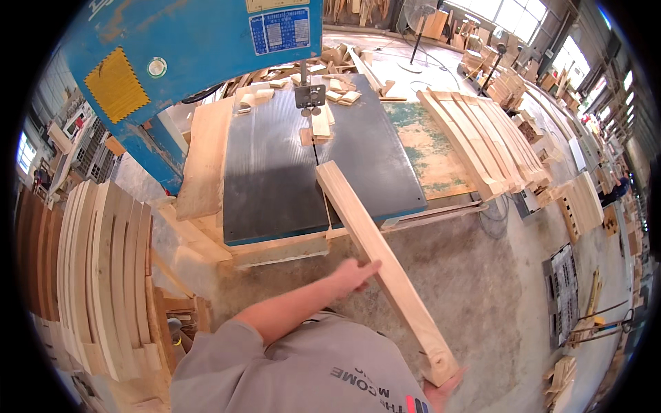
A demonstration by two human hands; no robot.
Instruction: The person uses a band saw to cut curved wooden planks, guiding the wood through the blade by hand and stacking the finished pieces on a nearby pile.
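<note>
A long, pale wooden beam (pixel 375 258) slants from the black saw table (pixel 275 175) back toward my right side. Its far end rests on the table, just short of the bandsaw's blade guide (pixel 310 100). My left hand (pixel 354 277) is closed at the beam's left edge near mid-length, with a digit lying on the top face and the other fingers partly hidden. At the near end, my right hand (pixel 446 389) holds the beam from below and behind, and most of its fingers are covered by the wood.
The blue bandsaw body (pixel 200 55) rises at the far left. Small offcuts (pixel 343 95) lie on and behind the table. Several curved pieces (pixel 475 138) rest on a worn board (pixel 427 148) to the right. At left stands a stack of curved boards (pixel 107 268).
</note>
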